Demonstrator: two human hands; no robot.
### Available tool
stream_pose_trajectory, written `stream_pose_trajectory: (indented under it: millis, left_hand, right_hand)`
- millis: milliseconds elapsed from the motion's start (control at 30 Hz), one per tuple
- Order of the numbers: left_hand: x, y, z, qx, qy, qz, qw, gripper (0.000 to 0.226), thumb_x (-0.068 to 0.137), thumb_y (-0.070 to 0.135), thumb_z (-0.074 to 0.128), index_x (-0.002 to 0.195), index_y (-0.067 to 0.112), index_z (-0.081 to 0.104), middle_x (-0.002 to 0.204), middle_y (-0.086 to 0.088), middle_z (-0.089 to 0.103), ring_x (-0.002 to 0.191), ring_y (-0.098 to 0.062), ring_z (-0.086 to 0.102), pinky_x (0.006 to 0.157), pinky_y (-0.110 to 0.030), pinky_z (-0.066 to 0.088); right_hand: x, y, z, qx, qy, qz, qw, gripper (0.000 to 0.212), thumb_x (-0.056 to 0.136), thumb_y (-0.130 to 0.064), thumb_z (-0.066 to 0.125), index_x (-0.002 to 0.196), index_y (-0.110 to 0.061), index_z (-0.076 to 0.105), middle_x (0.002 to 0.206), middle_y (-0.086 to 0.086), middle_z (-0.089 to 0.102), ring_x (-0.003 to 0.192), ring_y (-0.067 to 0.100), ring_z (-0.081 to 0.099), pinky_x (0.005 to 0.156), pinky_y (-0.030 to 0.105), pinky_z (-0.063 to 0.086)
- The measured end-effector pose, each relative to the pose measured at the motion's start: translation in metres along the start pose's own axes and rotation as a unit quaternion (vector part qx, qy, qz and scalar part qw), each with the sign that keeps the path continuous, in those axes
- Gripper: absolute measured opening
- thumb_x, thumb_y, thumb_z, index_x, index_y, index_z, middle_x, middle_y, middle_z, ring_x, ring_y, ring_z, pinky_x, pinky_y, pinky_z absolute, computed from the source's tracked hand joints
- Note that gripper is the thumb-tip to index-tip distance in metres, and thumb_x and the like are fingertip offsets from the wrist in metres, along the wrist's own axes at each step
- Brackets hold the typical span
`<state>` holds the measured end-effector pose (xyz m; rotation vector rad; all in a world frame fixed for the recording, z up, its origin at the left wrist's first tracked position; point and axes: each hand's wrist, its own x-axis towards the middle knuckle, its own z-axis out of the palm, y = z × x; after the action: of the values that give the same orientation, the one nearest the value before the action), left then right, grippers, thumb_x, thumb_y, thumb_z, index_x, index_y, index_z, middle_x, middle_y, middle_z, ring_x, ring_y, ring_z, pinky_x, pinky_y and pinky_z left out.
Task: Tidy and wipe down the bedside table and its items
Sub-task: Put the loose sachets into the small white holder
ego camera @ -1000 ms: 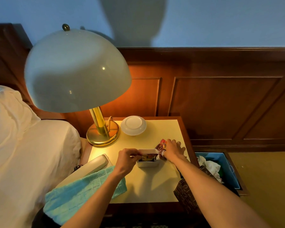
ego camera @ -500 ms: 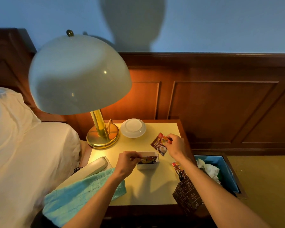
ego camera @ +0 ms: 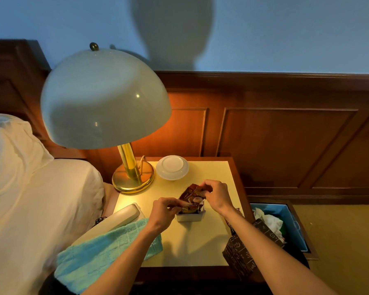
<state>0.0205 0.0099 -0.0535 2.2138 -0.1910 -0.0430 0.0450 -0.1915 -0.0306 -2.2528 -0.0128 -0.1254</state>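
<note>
Far left: white pillow point(ego camera: 11, 150) and white bed sheet point(ego camera: 34, 209) beside the yellow-topped wooden bedside counter point(ego camera: 192, 248). Near left edge of counter: cream telephone handset point(ego camera: 119, 217), with a folded turquoise terry cloth point(ego camera: 98, 256) lying partly over the phone and overhanging the counter. Far left corner: brass lamp base point(ego camera: 133, 179) under a pale dome-shaped lamp shade point(ego camera: 103, 99). Just right of the base: white round ceramic dish point(ego camera: 172, 170), upside down. Centre: small white rectangular holder point(ego camera: 190, 217) with sachets standing in it. Left hand point(ego camera: 165, 211), fingers curled, pinches the sachets at the holder's left rim. Right hand point(ego camera: 216, 194) pinches a brown-red sachet point(ego camera: 193, 193), tilted, lower end at the holder's far rim. Near right corner: dark patterned tissue box point(ego camera: 241, 256). On the floor to the right: blue bin point(ego camera: 294, 226) holding crumpled white paper.
</note>
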Motion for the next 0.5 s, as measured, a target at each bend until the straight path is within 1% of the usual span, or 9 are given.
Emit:
stream_pose_trajectory:
  millis: [33, 67, 133, 200, 267, 400, 500]
  left_hand:
    - [0.0, 0.0, 0.0, -0.003, 0.0, 0.0, 1.0, 0.018, 0.087, 0.001, 0.067, 0.097, 0.013, 0.077, 0.094, 0.005, 0.068, 0.081, -0.007, 0.064, 0.067, -0.005, 0.049]
    - [-0.001, 0.0, 0.0, -0.004, 0.001, -0.001, 1.0, 0.017, 0.087, 0.001, 0.067, 0.096, 0.012, 0.076, 0.095, 0.005, 0.068, 0.082, -0.006, 0.064, 0.067, -0.005, 0.049]
    - [-0.001, -0.001, 0.0, -0.002, 0.005, -0.002, 1.0, 0.016, 0.086, 0.002, 0.068, 0.096, 0.012, 0.076, 0.095, 0.005, 0.068, 0.081, -0.006, 0.064, 0.067, -0.004, 0.048]
    - [-0.001, -0.002, 0.001, 0.004, 0.007, 0.001, 1.0, 0.016, 0.086, 0.004, 0.069, 0.094, 0.014, 0.077, 0.095, 0.001, 0.071, 0.08, -0.006, 0.064, 0.067, -0.005, 0.048]
    - [-0.001, -0.003, 0.001, 0.007, 0.009, 0.003, 1.0, 0.015, 0.086, 0.005, 0.069, 0.093, 0.016, 0.077, 0.094, 0.001, 0.071, 0.08, -0.006, 0.064, 0.067, -0.005, 0.048]
    - [-0.001, -0.003, 0.001, 0.008, 0.009, 0.005, 1.0, 0.016, 0.086, 0.006, 0.07, 0.094, 0.017, 0.077, 0.092, 0.004, 0.07, 0.08, -0.005, 0.063, 0.068, -0.006, 0.049]
    - [-0.001, -0.004, 0.001, 0.007, 0.009, 0.004, 1.0, 0.016, 0.086, 0.006, 0.07, 0.096, 0.016, 0.076, 0.094, 0.004, 0.07, 0.081, -0.004, 0.063, 0.068, -0.006, 0.05]
  right_hand:
    - [-0.001, 0.001, 0.002, -0.003, -0.008, 0.004, 1.0, 0.018, 0.087, -0.003, 0.064, 0.092, -0.016, 0.075, 0.093, 0.001, 0.073, 0.091, 0.013, 0.064, 0.071, 0.017, 0.054]
    - [-0.001, 0.002, 0.005, -0.008, -0.015, 0.007, 1.0, 0.022, 0.087, -0.002, 0.063, 0.093, -0.018, 0.076, 0.094, 0.0, 0.073, 0.094, 0.015, 0.064, 0.074, 0.018, 0.055]
    - [-0.002, 0.005, 0.01, -0.025, -0.03, 0.005, 0.999, 0.026, 0.087, -0.003, 0.063, 0.096, -0.022, 0.077, 0.096, -0.003, 0.074, 0.1, 0.017, 0.062, 0.085, 0.03, 0.057]
    - [-0.005, 0.004, 0.013, -0.028, -0.045, 0.008, 0.999, 0.024, 0.088, -0.004, 0.064, 0.1, -0.02, 0.076, 0.1, -0.002, 0.073, 0.102, 0.016, 0.062, 0.089, 0.035, 0.056]
    - [-0.008, 0.005, 0.014, -0.026, -0.054, 0.015, 0.998, 0.023, 0.089, -0.003, 0.063, 0.103, -0.018, 0.074, 0.102, -0.001, 0.072, 0.104, 0.015, 0.062, 0.09, 0.035, 0.056]
    - [-0.011, 0.007, 0.016, -0.019, -0.056, 0.017, 0.998, 0.025, 0.089, -0.002, 0.061, 0.102, -0.019, 0.075, 0.102, -0.001, 0.072, 0.105, 0.018, 0.06, 0.089, 0.036, 0.056]
    - [-0.012, 0.007, 0.013, -0.008, -0.054, 0.026, 0.998, 0.027, 0.089, 0.0, 0.06, 0.105, -0.016, 0.073, 0.105, 0.003, 0.071, 0.103, 0.016, 0.061, 0.083, 0.026, 0.057]
